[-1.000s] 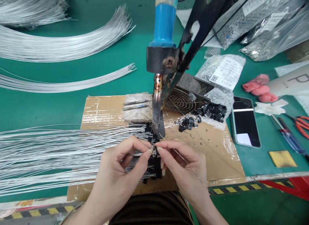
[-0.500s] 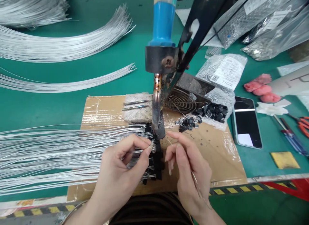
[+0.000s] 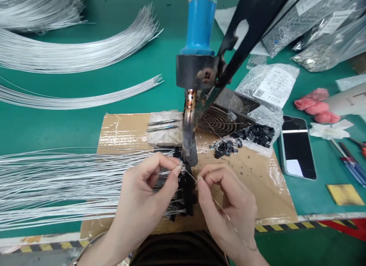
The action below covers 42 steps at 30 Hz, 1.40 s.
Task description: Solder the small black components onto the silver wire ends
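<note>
head view: our left hand (image 3: pixel 145 193) pinches small black part (image 3: pixel 180 167) with wire lead, just below soldering iron tip (image 3: pixel 187 144). our right hand (image 3: pixel 225 199) pinches thin solder strand (image 3: pixel 191 174), free end aimed at part. we judge part light, rigid, slippery; grip body edges, clear of joint. strand soft, bends easily; hold near end. wire bundle (image 3: pixel 71 182) springy, lies left on cardboard (image 3: pixel 251 182).

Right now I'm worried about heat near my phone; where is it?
In the head view, the black-screened smartphone lies flat on the green table at right, beside the taped cardboard sheet and the pile of small black components.
</note>
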{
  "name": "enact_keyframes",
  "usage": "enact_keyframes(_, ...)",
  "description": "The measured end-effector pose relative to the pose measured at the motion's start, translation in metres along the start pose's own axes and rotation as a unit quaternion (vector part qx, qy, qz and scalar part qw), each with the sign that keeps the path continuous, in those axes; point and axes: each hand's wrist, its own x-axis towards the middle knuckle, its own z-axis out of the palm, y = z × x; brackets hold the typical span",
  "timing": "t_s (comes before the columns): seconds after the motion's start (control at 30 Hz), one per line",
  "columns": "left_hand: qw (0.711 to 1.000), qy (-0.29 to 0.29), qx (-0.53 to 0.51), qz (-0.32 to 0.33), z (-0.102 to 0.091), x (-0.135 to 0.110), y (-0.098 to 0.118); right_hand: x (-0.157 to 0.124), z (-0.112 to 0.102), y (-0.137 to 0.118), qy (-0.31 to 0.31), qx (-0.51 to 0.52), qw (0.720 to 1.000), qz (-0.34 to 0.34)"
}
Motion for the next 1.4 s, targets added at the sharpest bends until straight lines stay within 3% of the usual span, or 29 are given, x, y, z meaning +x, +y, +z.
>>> enact_keyframes(0.3,1.000,0.008,0.023,0.004,-0.002,0.006,0.003,0.004,0.000,-0.002,-0.019,0.103,0.994,0.040)
enact_keyframes(1.0,0.999,0.022,0.026,0.035,-0.001,0.012,0.007,0.014,0.001,-0.003,0.006,0.133,0.990,0.052)
enact_keyframes(1.4,0.999,0.023,0.018,0.016,-0.002,0.011,0.011,0.015,0.000,-0.006,0.008,0.132,0.990,0.051)
